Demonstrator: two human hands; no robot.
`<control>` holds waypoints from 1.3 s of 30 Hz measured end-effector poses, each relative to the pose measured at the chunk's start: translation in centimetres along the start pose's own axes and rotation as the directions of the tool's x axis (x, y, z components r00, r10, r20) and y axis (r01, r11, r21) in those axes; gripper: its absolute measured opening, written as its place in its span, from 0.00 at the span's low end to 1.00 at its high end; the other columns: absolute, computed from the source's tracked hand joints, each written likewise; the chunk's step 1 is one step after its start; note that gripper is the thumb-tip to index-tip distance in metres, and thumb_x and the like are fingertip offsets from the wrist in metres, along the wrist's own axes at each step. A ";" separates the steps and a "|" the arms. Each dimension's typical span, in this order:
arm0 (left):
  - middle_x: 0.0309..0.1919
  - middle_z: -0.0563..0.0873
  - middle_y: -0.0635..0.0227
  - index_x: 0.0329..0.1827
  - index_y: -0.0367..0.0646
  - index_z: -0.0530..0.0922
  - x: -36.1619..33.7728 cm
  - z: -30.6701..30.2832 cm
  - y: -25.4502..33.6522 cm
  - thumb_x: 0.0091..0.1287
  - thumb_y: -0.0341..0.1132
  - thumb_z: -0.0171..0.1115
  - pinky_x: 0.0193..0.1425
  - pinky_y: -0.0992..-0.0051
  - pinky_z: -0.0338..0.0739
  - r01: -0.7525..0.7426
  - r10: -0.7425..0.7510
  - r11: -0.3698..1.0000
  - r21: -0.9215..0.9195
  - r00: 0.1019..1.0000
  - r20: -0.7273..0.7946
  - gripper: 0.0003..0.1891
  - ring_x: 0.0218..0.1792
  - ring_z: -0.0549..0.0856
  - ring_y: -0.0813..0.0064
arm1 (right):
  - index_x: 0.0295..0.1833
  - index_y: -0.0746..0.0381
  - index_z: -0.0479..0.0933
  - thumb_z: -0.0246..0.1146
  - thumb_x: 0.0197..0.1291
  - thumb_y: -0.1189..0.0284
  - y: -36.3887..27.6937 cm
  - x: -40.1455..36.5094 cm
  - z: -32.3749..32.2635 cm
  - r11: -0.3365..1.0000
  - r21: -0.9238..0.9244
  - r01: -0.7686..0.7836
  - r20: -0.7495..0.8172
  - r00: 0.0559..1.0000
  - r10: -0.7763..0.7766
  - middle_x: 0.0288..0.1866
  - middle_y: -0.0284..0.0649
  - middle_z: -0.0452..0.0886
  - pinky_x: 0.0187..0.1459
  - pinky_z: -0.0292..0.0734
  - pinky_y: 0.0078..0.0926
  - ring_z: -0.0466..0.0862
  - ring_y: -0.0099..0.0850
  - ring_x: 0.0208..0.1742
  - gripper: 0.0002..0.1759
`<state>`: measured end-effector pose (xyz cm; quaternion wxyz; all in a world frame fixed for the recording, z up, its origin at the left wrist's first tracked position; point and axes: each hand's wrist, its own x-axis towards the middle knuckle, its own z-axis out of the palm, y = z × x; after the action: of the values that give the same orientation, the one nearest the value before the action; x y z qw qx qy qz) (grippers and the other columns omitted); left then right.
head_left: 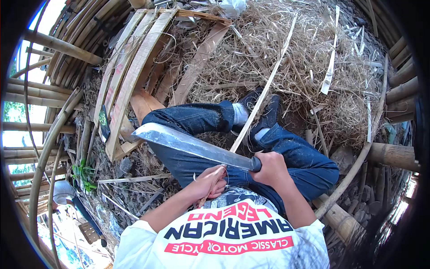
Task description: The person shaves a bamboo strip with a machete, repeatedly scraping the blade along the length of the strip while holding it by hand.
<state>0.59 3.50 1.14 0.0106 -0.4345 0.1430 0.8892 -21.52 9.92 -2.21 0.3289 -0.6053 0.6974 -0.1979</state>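
My right hand (272, 169) is wrapped round the dark handle of a large machete (190, 145). Its broad grey blade lies across my lap, tip toward the left. In my closed left hand (209, 183) is one end of a long, pale bamboo strip (265, 87). The strip runs under or against the blade near the handle, then away over my shoes (264, 110); the exact contact with the edge cannot be made out. A thin curl of fibre shows by my left fingers.
Heaps of bamboo shavings (273, 54) cover the ground ahead. A slatted wooden crate (139, 58) stands at left, beside my knee. Loose strips (330, 58) lie at the upper right. Bamboo poles (45, 148) border the left side, and a thick pole (340, 219) lies at lower right.
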 end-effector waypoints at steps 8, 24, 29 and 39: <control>0.16 0.60 0.79 0.42 0.44 0.65 0.2 0.3 -1.0 0.76 0.51 0.47 0.15 0.85 0.55 -0.056 0.056 0.993 0.102 0.998 -0.002 0.17 0.13 0.59 0.89 | 0.25 0.59 0.78 0.68 0.35 0.64 1.5 -1.4 -0.3 0.988 -0.139 -0.073 -0.035 0.997 0.069 0.23 0.45 0.82 0.35 0.79 0.42 0.84 0.45 0.29 0.12; 0.09 0.59 0.76 0.33 0.50 0.61 -1.4 0.0 -1.2 0.77 0.51 0.41 0.14 0.82 0.53 -0.012 0.012 0.999 0.049 1.000 0.007 0.17 0.09 0.58 0.84 | 0.29 0.64 0.80 0.64 0.46 0.67 9.0 -1.3 -4.0 0.880 -0.050 -0.472 -0.296 0.848 0.439 0.29 0.54 0.82 0.39 0.79 0.45 0.83 0.53 0.36 0.10; 0.09 0.59 0.76 0.33 0.51 0.61 0.0 1.6 -0.8 0.77 0.53 0.41 0.14 0.82 0.52 -0.009 0.014 0.994 0.110 0.999 -0.045 0.18 0.09 0.58 0.84 | 0.29 0.59 0.80 0.68 0.40 0.65 2.4 -2.0 0.4 0.987 -0.044 -0.156 -0.167 0.975 0.147 0.26 0.49 0.82 0.36 0.80 0.43 0.84 0.48 0.31 0.11; 0.12 0.58 0.78 0.34 0.50 0.61 -2.0 -0.5 -1.6 0.76 0.54 0.44 0.14 0.83 0.55 -0.046 0.040 0.996 0.079 0.996 0.074 0.18 0.10 0.58 0.86 | 0.30 0.62 0.81 0.66 0.43 0.65 8.3 2.1 -1.3 0.938 -0.001 -0.347 -0.282 0.900 0.333 0.30 0.53 0.83 0.42 0.80 0.45 0.84 0.52 0.36 0.12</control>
<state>2.40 5.13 2.01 0.0142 -0.3983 0.1875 0.8978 -28.45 9.27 -7.33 0.2417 -0.4487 0.8362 -0.2023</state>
